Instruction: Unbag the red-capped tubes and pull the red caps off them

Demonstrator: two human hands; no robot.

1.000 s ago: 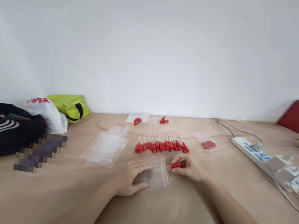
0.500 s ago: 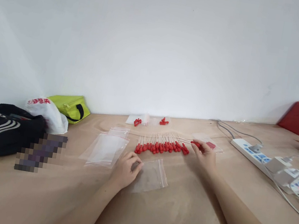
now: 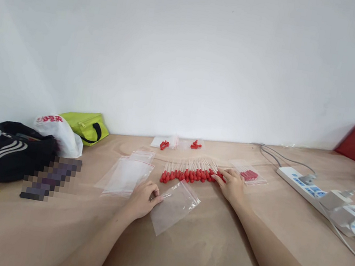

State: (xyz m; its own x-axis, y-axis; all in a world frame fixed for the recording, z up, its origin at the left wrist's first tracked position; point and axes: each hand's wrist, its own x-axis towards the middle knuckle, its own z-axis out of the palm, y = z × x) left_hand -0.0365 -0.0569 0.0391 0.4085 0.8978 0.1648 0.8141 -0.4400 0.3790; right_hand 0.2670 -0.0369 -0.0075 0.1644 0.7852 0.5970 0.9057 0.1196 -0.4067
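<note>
My left hand (image 3: 145, 199) has thumb and fingers closed on the edge of a clear zip bag (image 3: 173, 211), which lies tilted on the table. A row of pale sticks with red bulb-shaped heads (image 3: 187, 173) stretches behind the bag, heads toward me. At the right end of this row is my right hand (image 3: 232, 187), its fingers closed around a red-headed stick; the fingers partly hide the heads there. Left of my left hand lie more clear zip bags (image 3: 125, 176), overlapping one another.
At the back lie two small groups of red pieces (image 3: 164, 145) on bags. A bag with dark red pieces (image 3: 249, 175) is right of the row. A power strip (image 3: 298, 183) with chargers and cables lies farther right. A black bag (image 3: 24, 155) and a green bag (image 3: 85, 126) stand left.
My right hand has moved left and slightly toward me, bringing the red-headed stick to the row's right end. The zip bag by my left hand has turned and now lies more tilted.
</note>
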